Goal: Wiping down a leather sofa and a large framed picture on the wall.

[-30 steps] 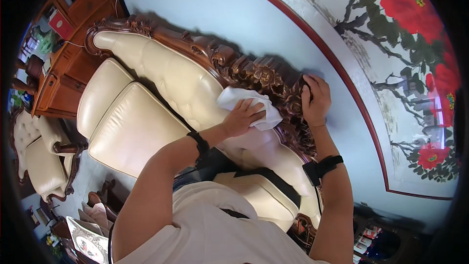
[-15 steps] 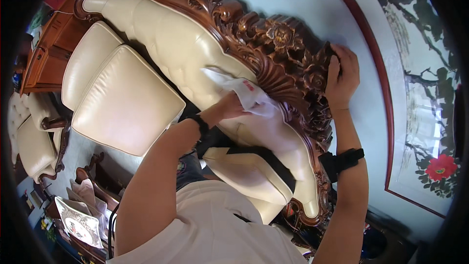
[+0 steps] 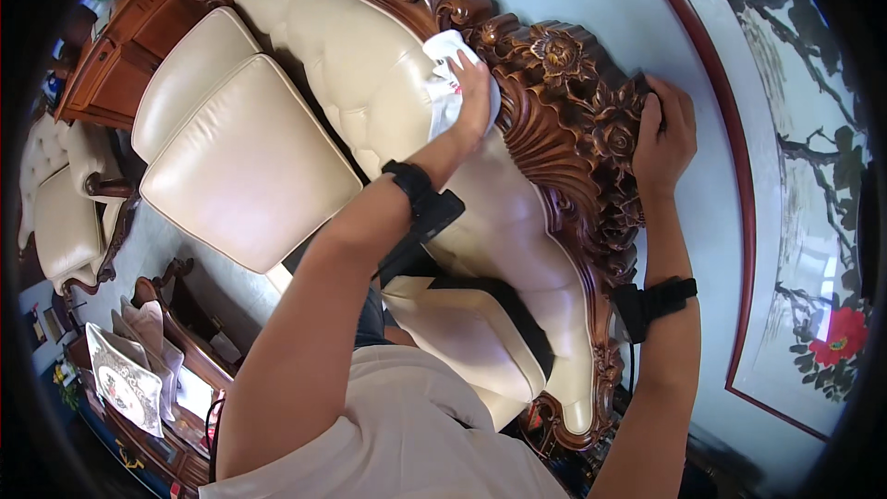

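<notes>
My left hand presses a white cloth with a red print against the cream leather backrest of a sofa, right beside the carved wood edge. Its fingers are bent over the cloth, and part of the cloth hangs below the palm. My right hand grips the end of the sofa's dark brown carved wooden crest, close to the wall. Roses, leaves and a fan-shaped shell are cut into that crest.
Loose cream cushions stand tilted on the sofa at left. A framed flower painting hangs on the pale wall at right. A wooden cabinet, a cream armchair and a table with pillows lie farther left.
My left hand has moved up and away along the backrest with the cloth, which is now bunched at the carved edge. My right hand keeps its grip on the crest.
</notes>
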A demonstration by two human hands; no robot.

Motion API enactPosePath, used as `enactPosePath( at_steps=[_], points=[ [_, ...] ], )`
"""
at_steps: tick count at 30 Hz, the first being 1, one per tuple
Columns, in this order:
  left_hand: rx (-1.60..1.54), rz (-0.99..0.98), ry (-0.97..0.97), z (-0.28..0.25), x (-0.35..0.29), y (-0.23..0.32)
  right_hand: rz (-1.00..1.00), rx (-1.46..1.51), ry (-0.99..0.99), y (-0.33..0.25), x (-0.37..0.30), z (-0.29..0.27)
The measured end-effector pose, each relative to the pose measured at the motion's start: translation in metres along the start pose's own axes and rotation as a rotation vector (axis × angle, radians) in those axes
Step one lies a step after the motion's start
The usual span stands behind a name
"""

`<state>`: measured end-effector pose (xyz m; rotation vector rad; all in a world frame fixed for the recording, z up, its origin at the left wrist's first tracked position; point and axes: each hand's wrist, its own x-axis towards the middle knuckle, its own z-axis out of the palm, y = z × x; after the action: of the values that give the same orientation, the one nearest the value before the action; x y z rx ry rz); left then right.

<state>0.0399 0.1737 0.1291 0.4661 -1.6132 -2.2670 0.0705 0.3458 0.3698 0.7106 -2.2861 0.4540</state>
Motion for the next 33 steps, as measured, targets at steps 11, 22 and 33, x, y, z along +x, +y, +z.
enactPosePath(
  at_steps=[11,22,33],
  points=[
    [1.113,0.371,-0.274,-0.094,-0.041,-0.072,0.006,-0.04,-0.07,0.014,-0.007,-0.008],
    [1.107,0.389,0.167,-0.17,0.13,-0.047,0.106,-0.022,-0.15,0.006,-0.005,-0.003],
    [0.764,0.109,-0.213,-0.163,0.068,0.023,0.108,-0.023,-0.164,0.003,0.001,-0.007]
  ],
)
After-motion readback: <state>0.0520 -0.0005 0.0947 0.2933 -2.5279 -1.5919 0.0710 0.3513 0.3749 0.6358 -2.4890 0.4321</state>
